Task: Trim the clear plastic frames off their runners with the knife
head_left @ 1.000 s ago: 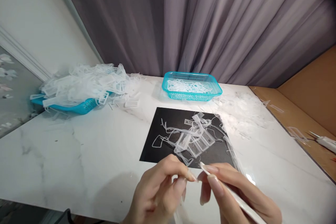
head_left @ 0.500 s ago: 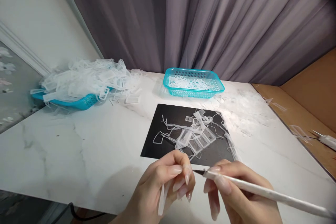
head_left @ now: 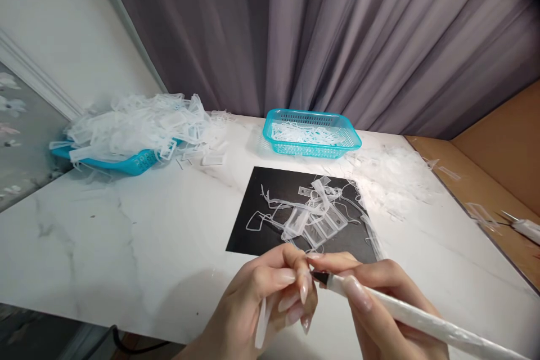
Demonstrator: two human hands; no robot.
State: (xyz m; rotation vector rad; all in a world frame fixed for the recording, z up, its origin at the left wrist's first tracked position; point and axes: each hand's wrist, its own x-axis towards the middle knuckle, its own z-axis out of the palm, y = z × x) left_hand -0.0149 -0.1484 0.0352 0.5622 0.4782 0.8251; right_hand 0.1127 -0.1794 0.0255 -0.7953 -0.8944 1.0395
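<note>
In my left hand [head_left: 270, 295], closed with thumb and forefinger pinched, is a translucent plastic strip [head_left: 262, 323] whose lower end hangs below the palm. My right hand [head_left: 379, 298] grips a white-handled craft knife [head_left: 415, 309]. Its dark blade points left and meets the left fingertips; the very tip is hidden there. The right forefinger reaches to the left fingers. Just beyond both hands, a black mat [head_left: 247, 222] carries a tangle of translucent frames and thin trimmings [head_left: 314, 214].
At the back stands a blue basket [head_left: 312, 152] with thin white strips inside. A blue tray [head_left: 135, 166] at left is heaped with translucent pieces [head_left: 143, 124]. Loose clear scraps [head_left: 392, 174] spread at right, and a white-handled pointed tool [head_left: 527, 228] lies on the brown board [head_left: 472, 180].
My right hand has moved slightly left, its forefinger now stretched to the left fingers. The knife handle tilts more steeply. My left hand has hardly moved.
</note>
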